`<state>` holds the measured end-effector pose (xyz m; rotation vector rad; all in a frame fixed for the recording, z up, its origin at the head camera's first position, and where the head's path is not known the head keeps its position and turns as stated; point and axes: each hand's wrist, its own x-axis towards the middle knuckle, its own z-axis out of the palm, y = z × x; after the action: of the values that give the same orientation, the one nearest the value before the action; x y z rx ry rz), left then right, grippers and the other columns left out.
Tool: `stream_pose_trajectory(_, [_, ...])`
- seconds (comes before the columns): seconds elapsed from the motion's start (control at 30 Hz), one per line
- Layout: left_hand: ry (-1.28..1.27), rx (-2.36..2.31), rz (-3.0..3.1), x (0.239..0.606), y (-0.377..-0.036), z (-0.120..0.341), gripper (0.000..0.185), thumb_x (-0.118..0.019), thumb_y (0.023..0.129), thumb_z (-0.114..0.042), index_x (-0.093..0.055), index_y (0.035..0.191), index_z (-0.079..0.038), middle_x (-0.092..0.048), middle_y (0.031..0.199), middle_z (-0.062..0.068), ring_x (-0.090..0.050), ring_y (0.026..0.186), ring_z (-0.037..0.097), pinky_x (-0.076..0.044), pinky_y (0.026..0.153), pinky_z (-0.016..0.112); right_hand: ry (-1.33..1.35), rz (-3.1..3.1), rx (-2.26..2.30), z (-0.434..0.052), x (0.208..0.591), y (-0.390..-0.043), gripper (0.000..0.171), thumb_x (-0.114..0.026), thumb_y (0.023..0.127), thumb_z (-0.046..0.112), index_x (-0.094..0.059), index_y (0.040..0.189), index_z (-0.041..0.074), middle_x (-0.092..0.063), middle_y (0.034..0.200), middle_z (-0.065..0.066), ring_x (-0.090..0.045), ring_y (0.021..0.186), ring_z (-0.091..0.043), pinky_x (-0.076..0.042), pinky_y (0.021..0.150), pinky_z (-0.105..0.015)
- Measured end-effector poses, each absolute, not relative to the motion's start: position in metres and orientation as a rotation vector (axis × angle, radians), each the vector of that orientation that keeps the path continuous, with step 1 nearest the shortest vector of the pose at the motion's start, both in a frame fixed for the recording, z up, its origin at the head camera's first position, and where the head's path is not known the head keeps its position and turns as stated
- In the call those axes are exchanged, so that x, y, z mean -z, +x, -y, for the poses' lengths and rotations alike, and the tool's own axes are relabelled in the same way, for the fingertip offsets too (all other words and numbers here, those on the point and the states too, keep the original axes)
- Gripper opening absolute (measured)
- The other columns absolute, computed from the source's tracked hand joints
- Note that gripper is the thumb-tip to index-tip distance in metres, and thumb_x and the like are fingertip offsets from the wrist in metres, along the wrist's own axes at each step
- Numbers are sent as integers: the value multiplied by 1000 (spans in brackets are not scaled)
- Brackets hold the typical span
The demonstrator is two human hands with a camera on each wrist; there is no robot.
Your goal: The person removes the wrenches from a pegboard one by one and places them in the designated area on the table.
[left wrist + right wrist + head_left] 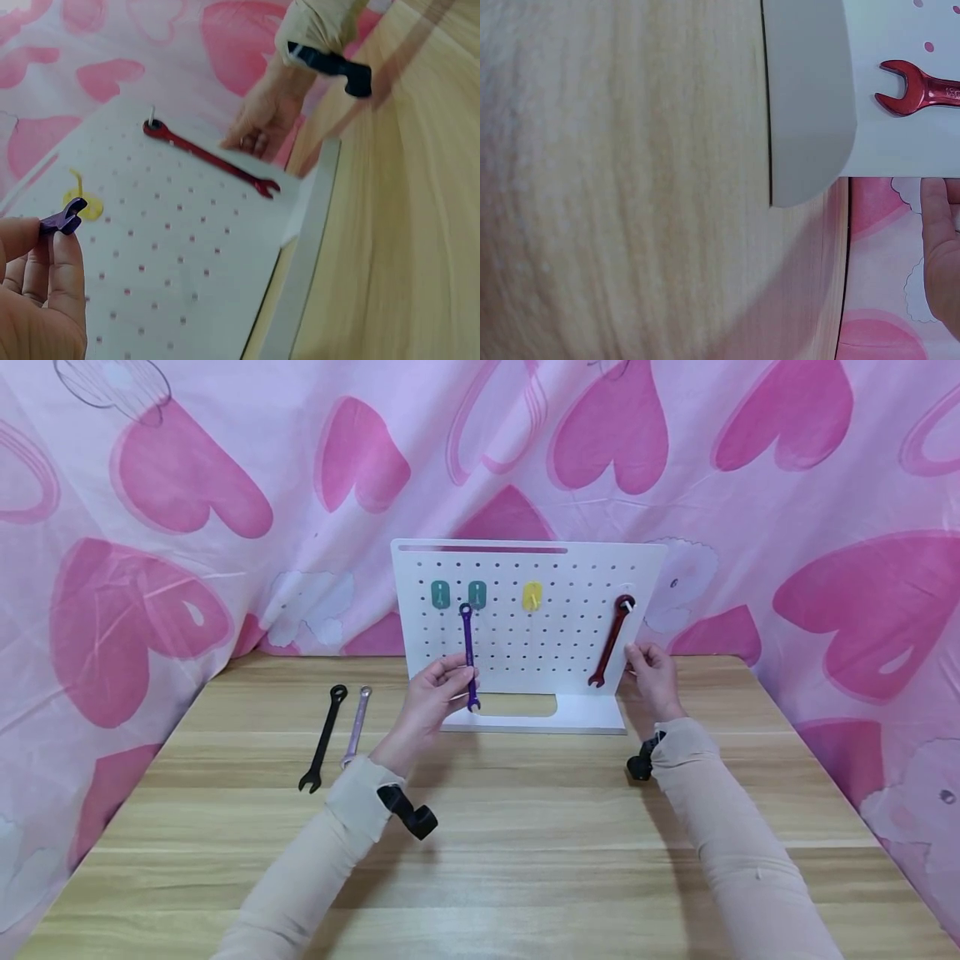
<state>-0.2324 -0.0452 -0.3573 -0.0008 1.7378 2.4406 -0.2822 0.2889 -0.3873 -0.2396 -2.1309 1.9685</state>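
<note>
A purple wrench (469, 656) is pinched low on its shaft by my left hand (442, 689). It stands nearly upright before the white pegboard (510, 647), its ring end overlapping the lower part of a green hook (477, 594) in the head view. In the left wrist view, the wrench's open jaw end pokes out above my fingertips. My right hand (654, 672) grips the board's right edge, with some fingers hidden behind it. Close by, a red wrench (612, 639) hangs by its ring from a white peg, jaw end down.
On the table (525, 843), a black wrench (324, 739) and a silver wrench (358, 722) lie left of the board. Another green hook (440, 594) and a yellow hook (532, 596) sit on the board. Behind it hangs a pink heart-patterned cloth (300, 552).
</note>
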Motion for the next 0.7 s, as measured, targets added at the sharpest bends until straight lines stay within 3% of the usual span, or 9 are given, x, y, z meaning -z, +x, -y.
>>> stream_pose_trajectory(0.1, [-38, -2408, -1784, 361, -231, 59, 20, -58, 92, -5, -59, 111, -10, -66, 86, -7, -64, 78, 5, -56, 73, 21, -232, 2101, -1992, -290, 388, -282, 18, -52, 96, 19, -54, 94, 1, -61, 87, 5, -60, 86, -7, -53, 87, -25])
stream_pose_trajectory(0.27, [-105, -2371, -1841, 367, -228, 82, 15, -59, 92, -6, -60, 103, -16, -64, 84, -9, -63, 78, 3, -55, 73, 20, -245, 2122, -1990, -291, 388, -283, 22, -52, 97, 22, -55, 98, 0, -60, 89, 4, -58, 89, -8, -43, 100, -45])
stream_pose_trajectory(0.37, [-133, -2374, -1854, 370, -227, 95, 15, -59, 92, -6, -60, 98, -19, -63, 83, -9, -62, 78, 3, -55, 71, 19, -246, 2121, -2000, -293, 391, -286, 25, -52, 97, 23, -54, 101, -2, -59, 91, 3, -58, 90, -10, -39, 102, -50])
stream_pose_trajectory(0.53, [-168, -2357, -1890, 375, -226, 113, 15, -60, 91, -7, -60, 96, -21, -59, 84, -9, -60, 77, 3, -53, 68, 16, -239, 2123, -1972, -297, 400, -292, 25, -55, 94, 29, -56, 96, 4, -60, 89, 5, -59, 88, -8, -46, 98, -41])
stream_pose_trajectory(0.7, [-169, -2342, -1916, 379, -223, 130, 14, -60, 91, -8, -60, 95, -21, -58, 85, -9, -58, 77, 2, -52, 69, 16, -155, 2079, -1964, -299, 407, -294, 19, -58, 92, 31, -59, 86, 13, -62, 85, 7, -60, 82, -5, -55, 83, -27])
